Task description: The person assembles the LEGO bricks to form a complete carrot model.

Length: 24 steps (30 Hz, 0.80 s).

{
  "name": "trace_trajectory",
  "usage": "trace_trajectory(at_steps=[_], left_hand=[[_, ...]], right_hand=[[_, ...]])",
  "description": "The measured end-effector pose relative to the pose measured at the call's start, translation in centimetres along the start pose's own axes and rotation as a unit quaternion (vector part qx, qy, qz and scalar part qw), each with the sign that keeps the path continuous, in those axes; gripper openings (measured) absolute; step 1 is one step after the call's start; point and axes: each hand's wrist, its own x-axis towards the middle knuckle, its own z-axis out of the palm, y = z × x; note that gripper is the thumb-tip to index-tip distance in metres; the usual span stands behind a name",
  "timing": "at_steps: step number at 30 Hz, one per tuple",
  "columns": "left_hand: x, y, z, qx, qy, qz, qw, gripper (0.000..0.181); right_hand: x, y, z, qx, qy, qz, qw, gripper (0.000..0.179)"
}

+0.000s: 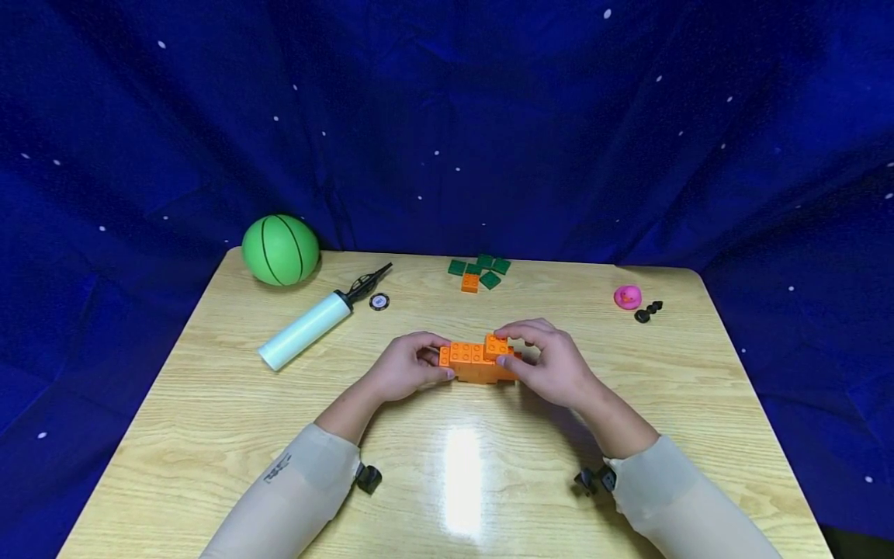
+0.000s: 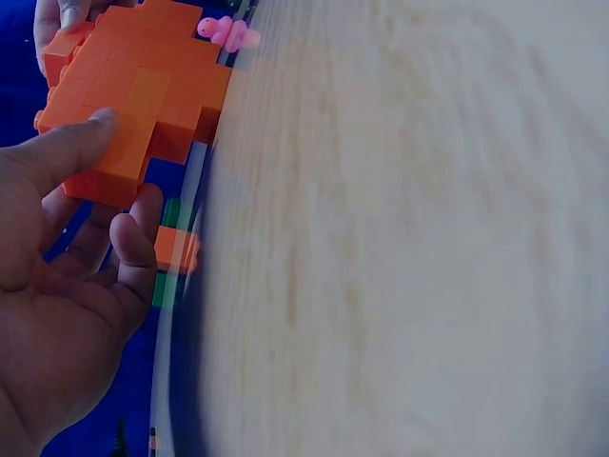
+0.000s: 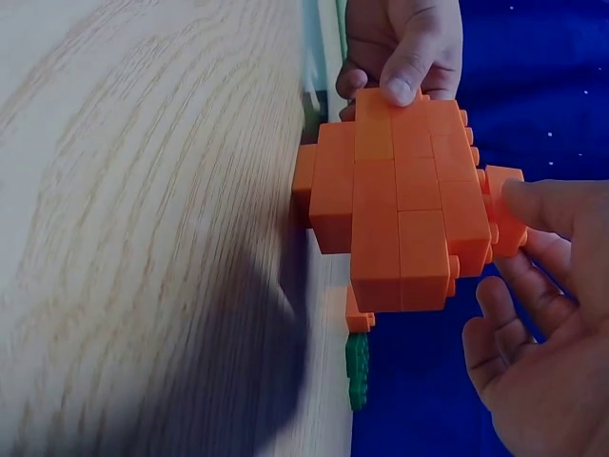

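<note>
Over the middle of the table, an orange block build (image 1: 469, 371) of several stacked toy bricks hangs between the two hands. My left hand (image 1: 405, 366) grips its left end, thumb (image 2: 81, 148) on the near side and fingers behind. At the build's upper right, my right hand (image 1: 553, 366) pinches a small orange brick (image 1: 495, 347) between thumb and fingers. In the right wrist view that brick (image 3: 507, 211) sits against the studs on the build's top side. The build's underside has a stepped outline.
Behind the hands lie several green bricks (image 1: 490, 279) and a loose orange brick (image 1: 470, 282). At left are a green ball (image 1: 281, 250), a hand pump (image 1: 307, 330) and a round chip (image 1: 379, 301). A pink rubber duck (image 1: 628, 297) and a small black object (image 1: 648, 312) lie at right.
</note>
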Motion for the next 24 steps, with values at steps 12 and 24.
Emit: trace_trajectory(at_steps=[12, 24], left_hand=[[0.0, -0.02, -0.02, -0.002, 0.004, 0.002, 1.0, 0.04], [-0.09, 0.07, 0.0, 0.005, 0.011, 0.0, 0.9999, 0.041]], right_hand=[[0.01, -0.07, -0.1, -0.023, -0.009, -0.015, 0.9996, 0.032], [0.25, -0.29, -0.23, -0.042, -0.012, -0.033, 0.9985, 0.033]])
